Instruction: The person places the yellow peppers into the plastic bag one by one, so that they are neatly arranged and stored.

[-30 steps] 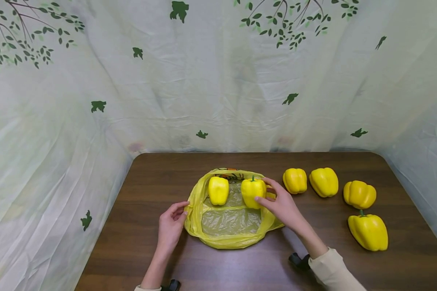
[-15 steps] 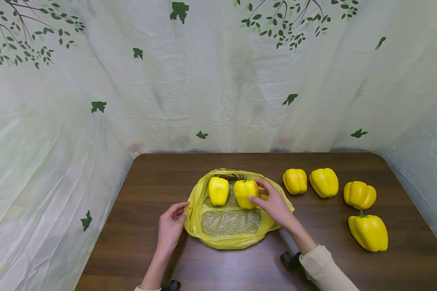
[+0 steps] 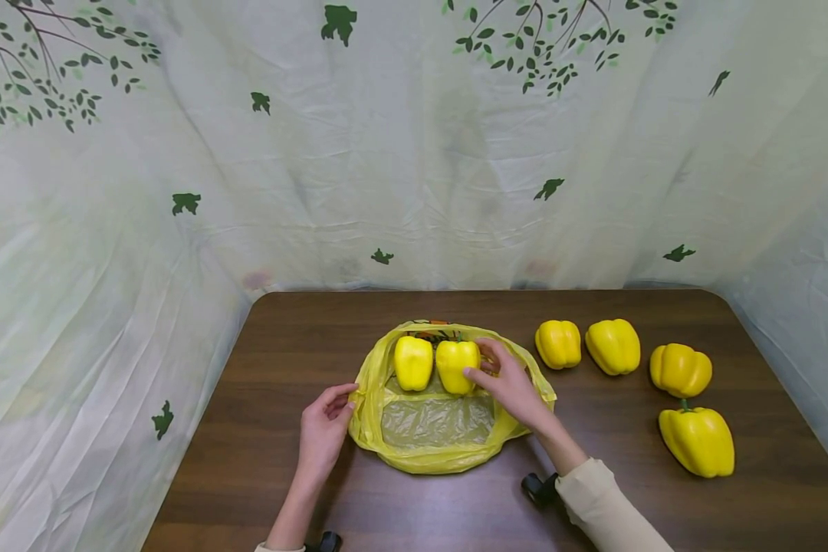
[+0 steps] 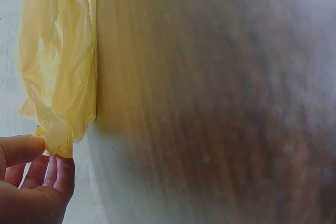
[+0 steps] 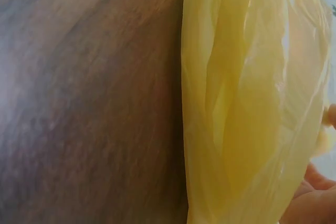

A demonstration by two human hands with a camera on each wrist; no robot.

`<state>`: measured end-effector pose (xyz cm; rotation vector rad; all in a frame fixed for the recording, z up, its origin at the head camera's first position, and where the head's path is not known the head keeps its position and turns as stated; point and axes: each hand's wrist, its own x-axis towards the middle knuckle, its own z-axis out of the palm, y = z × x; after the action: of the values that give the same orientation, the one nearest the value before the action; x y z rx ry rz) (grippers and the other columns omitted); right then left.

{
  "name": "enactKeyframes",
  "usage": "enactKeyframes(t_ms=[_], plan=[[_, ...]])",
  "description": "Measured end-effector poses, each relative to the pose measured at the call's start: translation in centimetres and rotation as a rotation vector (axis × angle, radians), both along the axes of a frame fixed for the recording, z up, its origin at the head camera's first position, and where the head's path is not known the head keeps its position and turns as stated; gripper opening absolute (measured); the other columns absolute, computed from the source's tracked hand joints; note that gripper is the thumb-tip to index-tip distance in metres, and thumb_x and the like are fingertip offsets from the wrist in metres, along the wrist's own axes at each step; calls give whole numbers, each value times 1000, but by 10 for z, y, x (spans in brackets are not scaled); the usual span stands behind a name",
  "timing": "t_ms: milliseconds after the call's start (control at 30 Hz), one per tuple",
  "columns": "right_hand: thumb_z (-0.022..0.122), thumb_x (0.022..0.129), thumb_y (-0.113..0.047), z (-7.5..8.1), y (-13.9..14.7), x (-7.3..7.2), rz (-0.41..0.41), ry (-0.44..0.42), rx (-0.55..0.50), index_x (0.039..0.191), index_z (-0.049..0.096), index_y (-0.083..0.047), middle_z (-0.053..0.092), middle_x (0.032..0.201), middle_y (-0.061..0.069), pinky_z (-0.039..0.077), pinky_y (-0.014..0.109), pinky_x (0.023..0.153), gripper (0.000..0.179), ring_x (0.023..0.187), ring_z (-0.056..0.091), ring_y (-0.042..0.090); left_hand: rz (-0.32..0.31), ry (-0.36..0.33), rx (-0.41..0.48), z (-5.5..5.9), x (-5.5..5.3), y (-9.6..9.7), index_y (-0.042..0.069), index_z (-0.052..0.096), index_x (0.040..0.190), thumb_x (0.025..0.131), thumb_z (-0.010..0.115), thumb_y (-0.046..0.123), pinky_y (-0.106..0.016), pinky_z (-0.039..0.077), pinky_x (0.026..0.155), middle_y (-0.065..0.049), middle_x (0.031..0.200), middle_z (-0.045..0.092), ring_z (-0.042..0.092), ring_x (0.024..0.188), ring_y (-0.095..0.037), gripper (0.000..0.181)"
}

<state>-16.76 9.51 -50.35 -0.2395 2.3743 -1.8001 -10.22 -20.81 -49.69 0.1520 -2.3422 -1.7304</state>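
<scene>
A yellow plastic bag (image 3: 441, 461) lies spread wide on the table, its mouth facing up. My left hand (image 3: 326, 429) pinches the left edge of the bag between thumb and fingers; in the left wrist view the gathered plastic (image 4: 59, 135) shows at the fingertips. My right hand (image 3: 514, 387) reaches over the bag's right side and grips a yellow bell pepper (image 3: 458, 368) inside the opening. Close to its left, another yellow bell pepper (image 3: 413, 363) sits in the bag. The bag's side (image 5: 252, 98) covers much of the right hand in the right wrist view.
Several more yellow bell peppers stand on the brown wooden table (image 3: 290, 330) at the right: two at the back (image 3: 558, 344), one farther right (image 3: 681, 370) and a larger one (image 3: 698, 441) in front of it. A leaf-patterned cloth (image 3: 428, 153) hangs behind the table.
My right hand has carried its bell pepper leftward inside the bag, up close to the other one. The bag's right edge shows more fully. My left hand has stayed in place.
</scene>
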Motion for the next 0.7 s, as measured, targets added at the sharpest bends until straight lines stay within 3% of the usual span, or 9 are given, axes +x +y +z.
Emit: enactKeyframes(t_ms=[133,200,500,700], plan=[[68,94,-27,-2,-3,-2,20,-31,-47,149,36,-4,36,151,23,42,53,100,67,131,43,43,19,4,-8,-18,-5,-5,-3,70,110,88,60,-14,-18,49,77,-19,105,69,63,94,-28,27],[67,95,-27,-4,-4,-3,22,-48,-69,150,34,-3,34,152,24,40,54,101,68,133,40,43,21,17,-18,-22,-6,-6,-2,71,110,87,61,-14,-18,50,77,-18,104,69,63,93,-27,27],[66,95,-32,-8,-7,-4,-30,-34,-36,148,40,-6,40,149,20,46,49,97,64,129,47,41,22,24,-23,-22,-7,-6,-2,71,108,87,62,-14,-19,50,77,-17,104,69,64,93,-28,26],[65,96,-30,-9,-8,-3,-36,29,8,147,41,-11,43,148,14,50,47,93,60,126,49,39,24,15,-31,-21,-7,-6,-1,71,109,87,62,-13,-20,50,77,-17,104,69,64,93,-27,27]])
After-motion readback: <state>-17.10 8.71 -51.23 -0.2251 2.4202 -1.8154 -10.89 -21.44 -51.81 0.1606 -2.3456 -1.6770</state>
